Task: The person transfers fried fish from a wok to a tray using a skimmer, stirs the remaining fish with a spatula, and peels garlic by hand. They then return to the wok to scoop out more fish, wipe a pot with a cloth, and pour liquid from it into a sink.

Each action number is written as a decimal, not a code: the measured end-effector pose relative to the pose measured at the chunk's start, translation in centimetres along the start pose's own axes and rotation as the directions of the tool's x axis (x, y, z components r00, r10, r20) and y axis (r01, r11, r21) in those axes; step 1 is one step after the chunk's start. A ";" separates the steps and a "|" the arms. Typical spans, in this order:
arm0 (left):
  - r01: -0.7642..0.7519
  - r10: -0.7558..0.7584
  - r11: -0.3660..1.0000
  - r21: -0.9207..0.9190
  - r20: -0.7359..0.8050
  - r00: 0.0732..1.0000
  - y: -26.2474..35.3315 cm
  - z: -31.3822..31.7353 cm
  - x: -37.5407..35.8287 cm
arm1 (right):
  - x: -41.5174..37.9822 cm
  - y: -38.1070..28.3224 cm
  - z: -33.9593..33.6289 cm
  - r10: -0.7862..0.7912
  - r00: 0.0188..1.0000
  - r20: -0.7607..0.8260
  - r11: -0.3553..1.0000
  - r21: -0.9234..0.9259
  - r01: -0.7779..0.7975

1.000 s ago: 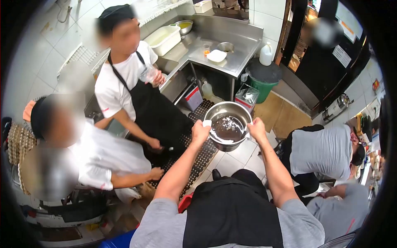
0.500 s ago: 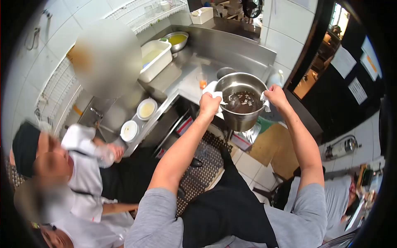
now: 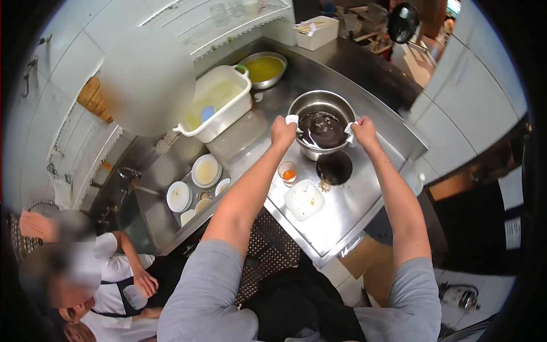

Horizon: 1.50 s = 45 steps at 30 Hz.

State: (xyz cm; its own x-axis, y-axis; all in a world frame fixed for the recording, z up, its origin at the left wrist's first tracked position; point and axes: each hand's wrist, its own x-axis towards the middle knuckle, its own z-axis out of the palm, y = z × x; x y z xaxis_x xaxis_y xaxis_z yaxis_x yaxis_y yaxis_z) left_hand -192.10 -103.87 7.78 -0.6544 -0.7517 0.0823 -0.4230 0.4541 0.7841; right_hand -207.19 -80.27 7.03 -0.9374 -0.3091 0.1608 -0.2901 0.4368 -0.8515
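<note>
A deep steel pot point(image 3: 322, 149) with dark liquid inside is held over the steel counter point(image 3: 347, 214), its far side up against the back part of the counter. My left hand point(image 3: 284, 132) is closed on its left side through a white cloth, and my right hand point(image 3: 364, 132) grips the right side with another white cloth. Just below the pot is a round dark hole point(image 3: 335, 167) in the counter. Nearer to me are a small glass point(image 3: 288, 172) with something orange in it and a white square container point(image 3: 304, 200) with scraps.
A white tub point(image 3: 220, 105) of cloudy liquid and a steel bowl point(image 3: 262, 68) of yellow-green liquid stand at the back left. Stacked plates point(image 3: 179, 196) are by the sink. Co-workers in white stand at the lower left, one hand point(image 3: 146, 282) holding a clear cup.
Both my hands have carried the pot leftward, over the counter. The view has shifted, and the hole and white square container now show. A co-worker's hand and clear cup appear lower.
</note>
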 end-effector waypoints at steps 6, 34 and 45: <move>0.129 -0.126 0.990 0.053 -0.056 0.990 -1.5 1.9 6.7 | 7.5 1.1 6.6 0.022 0.997 0.078 0.994 -0.108 -0.013; 0.275 -0.333 0.924 0.267 0.206 0.920 -29.4 -14.5 -63.2 | -48.5 -2.9 5.9 -0.308 0.127 0.943 0.951 0.306 0.035; 0.126 -0.914 0.372 -0.920 -0.386 -0.126 -21.5 -23.4 -102.0 | -72.4 -16.6 13.9 -0.384 -0.644 0.662 0.367 0.749 0.551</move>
State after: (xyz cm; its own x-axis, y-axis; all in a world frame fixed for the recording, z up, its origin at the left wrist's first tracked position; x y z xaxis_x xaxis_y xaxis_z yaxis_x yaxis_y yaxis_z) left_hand -101.60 -48.16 -3.14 0.7110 -0.5052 -0.4891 0.3366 -0.3661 0.8676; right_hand -131.80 -76.84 2.59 0.8426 -0.5279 -0.1066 -0.4785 -0.6429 -0.5981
